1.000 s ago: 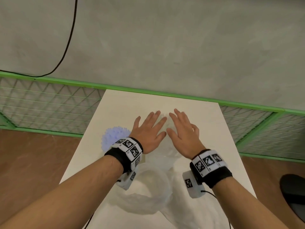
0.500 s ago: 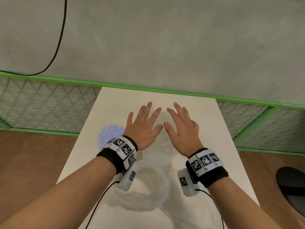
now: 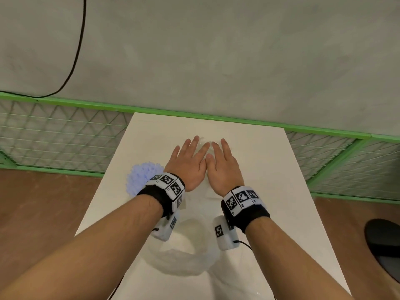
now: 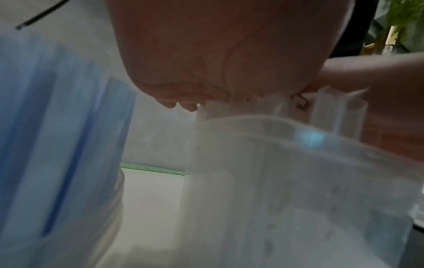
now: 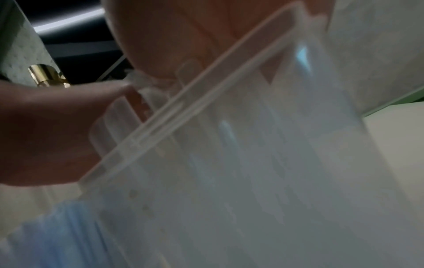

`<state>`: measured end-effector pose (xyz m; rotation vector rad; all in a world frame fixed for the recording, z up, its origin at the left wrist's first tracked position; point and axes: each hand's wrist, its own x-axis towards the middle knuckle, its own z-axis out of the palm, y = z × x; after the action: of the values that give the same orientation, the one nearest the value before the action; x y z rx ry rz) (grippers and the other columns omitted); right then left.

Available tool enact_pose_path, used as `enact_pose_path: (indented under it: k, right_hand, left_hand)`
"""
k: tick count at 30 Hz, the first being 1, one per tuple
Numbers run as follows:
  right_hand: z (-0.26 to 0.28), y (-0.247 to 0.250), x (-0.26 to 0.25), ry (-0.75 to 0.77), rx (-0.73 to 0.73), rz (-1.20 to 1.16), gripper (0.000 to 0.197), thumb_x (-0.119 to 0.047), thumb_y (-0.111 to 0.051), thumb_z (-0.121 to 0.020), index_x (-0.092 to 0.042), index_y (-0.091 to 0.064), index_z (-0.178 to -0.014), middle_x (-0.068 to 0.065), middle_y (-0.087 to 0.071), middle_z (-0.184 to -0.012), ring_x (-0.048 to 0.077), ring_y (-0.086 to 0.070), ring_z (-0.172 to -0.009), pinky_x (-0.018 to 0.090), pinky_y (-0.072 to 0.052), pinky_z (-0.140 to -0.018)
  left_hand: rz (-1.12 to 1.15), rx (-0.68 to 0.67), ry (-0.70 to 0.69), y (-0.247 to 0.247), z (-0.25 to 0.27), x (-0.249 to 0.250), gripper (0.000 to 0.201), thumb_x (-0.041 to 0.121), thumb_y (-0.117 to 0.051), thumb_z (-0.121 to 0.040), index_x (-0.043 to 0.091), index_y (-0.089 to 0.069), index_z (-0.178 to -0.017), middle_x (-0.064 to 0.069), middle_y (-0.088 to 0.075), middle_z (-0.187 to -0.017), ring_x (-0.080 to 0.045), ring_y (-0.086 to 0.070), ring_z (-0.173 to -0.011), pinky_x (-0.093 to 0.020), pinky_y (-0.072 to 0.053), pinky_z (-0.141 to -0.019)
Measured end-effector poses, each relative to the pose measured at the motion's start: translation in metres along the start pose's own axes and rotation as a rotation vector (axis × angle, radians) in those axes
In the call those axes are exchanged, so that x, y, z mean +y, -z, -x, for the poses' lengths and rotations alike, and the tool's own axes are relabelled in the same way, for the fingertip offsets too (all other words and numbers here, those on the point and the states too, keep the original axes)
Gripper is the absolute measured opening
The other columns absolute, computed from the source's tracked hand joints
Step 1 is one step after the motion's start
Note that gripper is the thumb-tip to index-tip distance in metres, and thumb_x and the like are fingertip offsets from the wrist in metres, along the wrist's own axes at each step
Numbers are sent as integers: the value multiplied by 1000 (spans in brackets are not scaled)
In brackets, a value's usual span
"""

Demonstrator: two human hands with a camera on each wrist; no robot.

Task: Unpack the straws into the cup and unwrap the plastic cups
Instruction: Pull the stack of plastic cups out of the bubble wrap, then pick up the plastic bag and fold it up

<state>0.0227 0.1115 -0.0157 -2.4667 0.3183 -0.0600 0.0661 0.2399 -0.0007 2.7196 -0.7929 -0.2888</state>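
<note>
My left hand [image 3: 190, 161] and right hand [image 3: 223, 163] lie flat side by side, fingers straight, thumbs touching, over the middle of the white table [image 3: 281, 191]. Both palms press down on the tops of clear straws [image 4: 241, 107] that stand upright in a clear plastic cup [image 4: 298, 181]. The right wrist view shows the same cup [image 5: 252, 163] under my palm, with straw ends [image 5: 146, 94] above its rim. A second cup full of blue straws [image 3: 140, 176] stands just left of my left wrist. The head view hides the clear cup under my hands.
A clear plastic cup opening [image 3: 190, 245] ringed by crumpled wrap sits between my wrists near the front edge. A green-framed wire fence [image 3: 65, 144] runs behind and beside the table. A dark round object [image 3: 385, 245] lies on the floor at the right.
My two hands have come together, so the thumbs and forefingers now touch where a gap showed before. Both stay flat on the straw tops.
</note>
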Motion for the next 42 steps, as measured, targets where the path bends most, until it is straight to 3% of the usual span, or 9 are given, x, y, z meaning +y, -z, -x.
enact_pose_path:
  k: [5,12,16,24,27,30,32,37,42]
  right_hand:
    - [22,23,4,34,164,-427,54,-54,-34,-100,-40,-21,-150,-18,2,-162,9,2,-150,41,-5,-121]
    - [86,23,41,-252,-25,-918,51,-34,-48,-100,-41,-32,-148,-21,-34,-151,9,-36,-138,44,-37,-111]
    - [95,10,41,-222,-67,-858,52,-33,-51,-99,-36,-35,-149,-18,-44,-147,8,-51,-128,42,-49,-102]
    - [70,13,29,-258,-10,-776,53,-33,-49,-101,-35,-30,-151,-27,-58,-111,5,-60,-94,45,-52,-97]
    - [71,10,37,-287,108,-748,42,-36,-47,-100,-33,-44,-141,-16,-54,-129,14,-58,-112,42,-47,-102]
    - [92,12,50,-337,211,-579,12,-18,-52,-95,-23,-59,-104,-5,-63,-95,24,-64,-84,46,-55,-84]
    - [115,11,51,-362,18,-460,3,-20,-59,-91,-22,-62,-89,1,-65,-79,19,-61,-63,36,-55,-66]
    - [146,-4,35,-444,-369,-500,24,-37,-70,-83,-21,-63,-98,3,-69,-83,18,-66,-62,31,-52,-62]
    - [152,-18,15,-369,-325,-456,21,-29,-77,-79,-21,-66,-95,-1,-71,-82,19,-69,-67,31,-59,-68]
  left_hand:
    - [345,111,40,10,33,11,63,48,-29,-103,35,1,-156,2,20,-163,-23,-11,-151,-35,-13,-121]
    - [473,108,170,-5,118,17,59,16,-46,-99,14,-20,-152,-5,-30,-153,-24,-47,-129,-24,-35,-99]
    - [613,-18,169,-22,120,24,71,5,-44,-95,15,-9,-156,13,-31,-147,-8,-36,-136,-15,-28,-103]
    - [516,-105,195,-18,91,15,77,2,-37,-94,14,8,-156,-9,-17,-163,-20,-24,-148,-28,-24,-117]
    - [423,-48,146,-16,101,6,71,7,-41,-94,13,-9,-156,-8,-39,-149,-27,-43,-135,-31,-37,-105]
    - [190,125,75,-22,140,-12,43,13,-56,-88,20,-56,-131,-8,-54,-123,-30,-56,-109,-38,-48,-91]
    - [86,204,81,-35,166,-24,25,18,-67,-80,26,-71,-103,-9,-56,-113,-32,-60,-92,-40,-54,-77]
    - [248,-69,287,-65,173,-47,25,33,-52,-97,34,-67,-117,0,-52,-136,-24,-53,-122,-31,-40,-102]
    - [443,-57,323,-69,167,-69,25,12,-58,-91,29,-69,-106,10,-59,-98,-14,-58,-101,-27,-45,-98]
